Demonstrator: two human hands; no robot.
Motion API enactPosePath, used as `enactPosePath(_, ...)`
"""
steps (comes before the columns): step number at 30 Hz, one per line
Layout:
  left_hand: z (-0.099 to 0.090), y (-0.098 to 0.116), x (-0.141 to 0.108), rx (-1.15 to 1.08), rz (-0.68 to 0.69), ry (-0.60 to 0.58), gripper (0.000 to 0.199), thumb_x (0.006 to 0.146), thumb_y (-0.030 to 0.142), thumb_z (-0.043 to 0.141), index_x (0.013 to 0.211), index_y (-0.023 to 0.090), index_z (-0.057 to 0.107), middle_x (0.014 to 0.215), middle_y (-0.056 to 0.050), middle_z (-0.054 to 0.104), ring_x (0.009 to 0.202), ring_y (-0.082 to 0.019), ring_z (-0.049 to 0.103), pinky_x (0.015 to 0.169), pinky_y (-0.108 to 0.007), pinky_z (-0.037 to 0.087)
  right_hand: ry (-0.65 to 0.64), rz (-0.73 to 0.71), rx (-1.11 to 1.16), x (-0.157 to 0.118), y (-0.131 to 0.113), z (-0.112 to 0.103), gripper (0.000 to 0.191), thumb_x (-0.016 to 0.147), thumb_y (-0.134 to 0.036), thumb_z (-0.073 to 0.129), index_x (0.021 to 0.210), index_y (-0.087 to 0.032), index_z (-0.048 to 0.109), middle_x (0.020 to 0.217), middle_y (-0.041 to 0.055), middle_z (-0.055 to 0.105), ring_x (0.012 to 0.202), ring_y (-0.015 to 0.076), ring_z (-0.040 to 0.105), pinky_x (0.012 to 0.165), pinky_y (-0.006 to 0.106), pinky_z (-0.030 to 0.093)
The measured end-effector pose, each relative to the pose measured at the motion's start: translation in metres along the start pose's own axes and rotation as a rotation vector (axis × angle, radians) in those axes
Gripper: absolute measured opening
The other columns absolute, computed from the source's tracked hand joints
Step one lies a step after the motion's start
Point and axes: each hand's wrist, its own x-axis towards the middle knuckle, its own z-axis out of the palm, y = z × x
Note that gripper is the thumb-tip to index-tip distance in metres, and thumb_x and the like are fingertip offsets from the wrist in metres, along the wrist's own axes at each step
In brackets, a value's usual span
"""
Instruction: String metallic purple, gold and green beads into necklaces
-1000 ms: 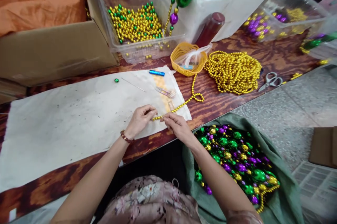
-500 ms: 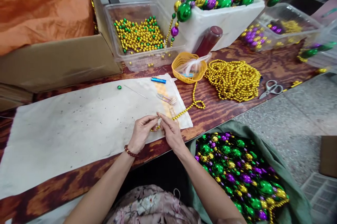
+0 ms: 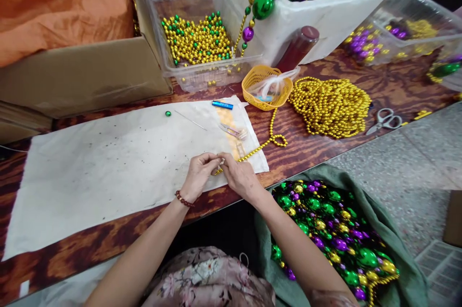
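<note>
My left hand (image 3: pixel 198 172) and my right hand (image 3: pixel 238 172) meet fingertip to fingertip over the right end of a white cloth (image 3: pixel 108 167). Both are closed in a pinch on the end of a gold bead string (image 3: pixel 253 152). From my fingers it runs right across the cloth, makes a small loop on the table and goes on to a yellow basket. What exactly sits between the fingertips is too small to make out. Beyond my hands lie clear clips (image 3: pixel 234 132), a blue tube (image 3: pixel 223 105), a thin needle (image 3: pixel 191 120) and a green bead (image 3: pixel 168 113).
Behind the cloth stand a cardboard box (image 3: pixel 108 81), a clear bin of small beads (image 3: pixel 212 67), a foam box (image 3: pixel 335 23) and the yellow basket (image 3: pixel 252 97). Right of these lie a gold bead pile (image 3: pixel 330 107) and scissors (image 3: pixel 386 119). A green sack (image 3: pixel 390 211) of bead strings sits below.
The view has shifted a little, so the scene sits slightly further right. My right hand has turned, its back now more upward, and its fingertips press closer to the left ones.
</note>
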Motion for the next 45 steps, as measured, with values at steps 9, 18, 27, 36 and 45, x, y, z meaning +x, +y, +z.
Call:
enactPosePath(9,-0.008,-0.004,0.002,-0.155,-0.023,0.016,0.022,0.07,0.035,0.077,0.072,0.013,0.072,0.055,0.002,0.053,0.053,-0.008,0.044,0.058,-0.024,0.036,0.233,-0.013,0.426,0.0,0.015,0.015,0.015,0.101,-0.026,0.046,0.112,-0.02,0.056,0.075,0.0012,0.068,0.069,0.0172,0.067,0.068,0.026,0.047)
enactPosePath(18,-0.016,-0.008,0.005,0.082,0.078,-0.004,0.021,0.073,0.036,0.074,0.069,0.015,0.072,0.054,0.001,0.056,0.053,-0.01,0.046,0.057,-0.026,0.037,0.105,-0.019,0.264,0.016,0.022,-0.005,0.015,0.099,-0.019,0.048,0.09,-0.02,0.06,0.078,0.0013,0.062,0.072,0.0158,0.057,0.067,0.025,0.037)
enactPosePath(27,-0.025,-0.006,0.009,-0.051,-0.057,-0.153,0.028,0.067,0.041,0.083,0.072,0.013,0.076,0.057,-0.002,0.059,0.052,-0.009,0.044,0.054,-0.025,0.036,-0.085,-0.076,0.451,0.03,0.022,-0.025,0.018,0.098,-0.021,0.048,0.081,-0.02,0.053,0.061,-0.004,0.051,0.059,0.0123,0.047,0.06,0.023,0.031)
enactPosePath(36,-0.034,-0.015,0.01,0.092,0.111,-0.175,0.024,0.077,0.039,0.077,0.075,0.015,0.073,0.059,0.0,0.058,0.055,-0.01,0.048,0.058,-0.025,0.039,-0.201,-0.015,0.66,0.03,0.018,-0.023,0.022,0.098,-0.024,0.046,0.078,-0.02,0.051,0.061,-0.0048,0.051,0.054,0.0113,0.051,0.058,0.022,0.038)
enactPosePath(45,-0.03,-0.01,0.009,-0.002,-0.038,-0.238,0.025,0.072,0.037,0.078,0.067,0.015,0.068,0.053,0.002,0.053,0.051,-0.008,0.041,0.056,-0.025,0.035,-0.063,-0.115,0.453,0.034,0.016,-0.017,0.015,0.097,-0.018,0.049,0.085,-0.019,0.058,0.067,-0.0029,0.057,0.063,0.0122,0.051,0.063,0.023,0.033)
